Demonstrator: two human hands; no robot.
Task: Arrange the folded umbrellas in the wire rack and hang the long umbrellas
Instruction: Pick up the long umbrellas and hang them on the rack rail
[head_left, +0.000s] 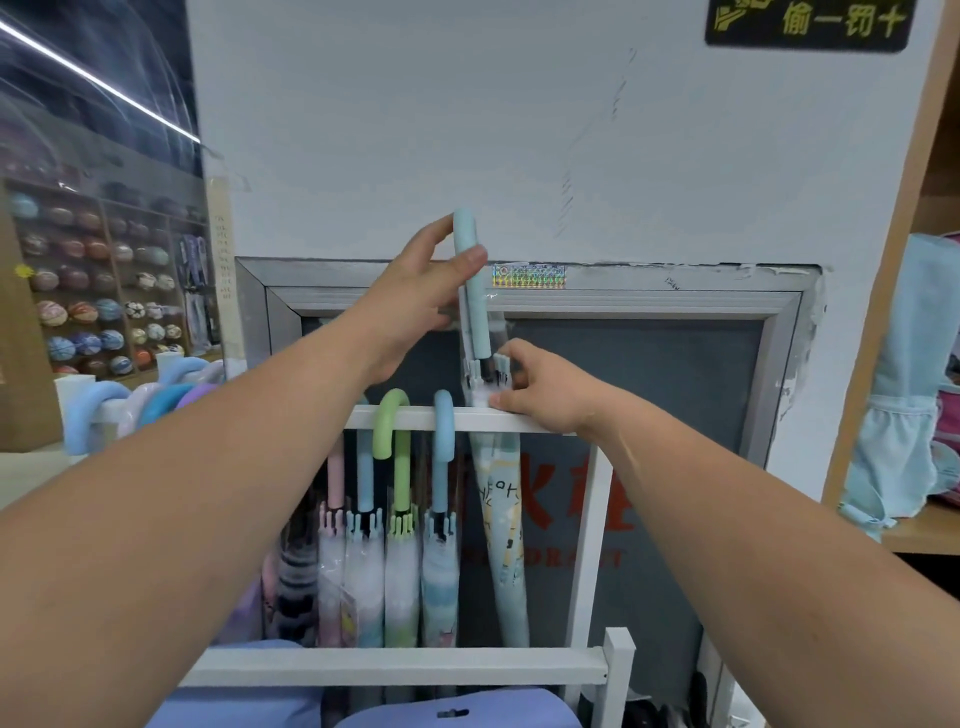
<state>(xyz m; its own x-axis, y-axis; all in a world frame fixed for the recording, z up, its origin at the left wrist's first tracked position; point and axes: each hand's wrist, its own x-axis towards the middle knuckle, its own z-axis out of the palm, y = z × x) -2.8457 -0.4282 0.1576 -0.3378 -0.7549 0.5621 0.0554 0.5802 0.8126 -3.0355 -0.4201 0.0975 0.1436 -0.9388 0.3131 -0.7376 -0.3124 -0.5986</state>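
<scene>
One white rack (395, 665) is carrying several hooked umbrellas (399, 467) on its top rail (421, 417), crowding the left side. Just beside them a long umbrella (498, 499) is standing nearly upright, the left hand (415, 301) gripping its teal handle (470, 291) and the right hand (545, 389) pinching its collar (485, 376).

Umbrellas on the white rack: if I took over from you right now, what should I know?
Left hand: grips the curved handle of the teal-handled long umbrella, with the handle raised above the white metal rail.
Right hand: pinches the same umbrella at its rib tips, right by the rail.
Done: the green-handled umbrella and the blue-handled umbrella hang hooked on the rail, with two more beside them.
Left: hook the teal one on. Folded umbrellas and a wire rack are not in view.
</scene>
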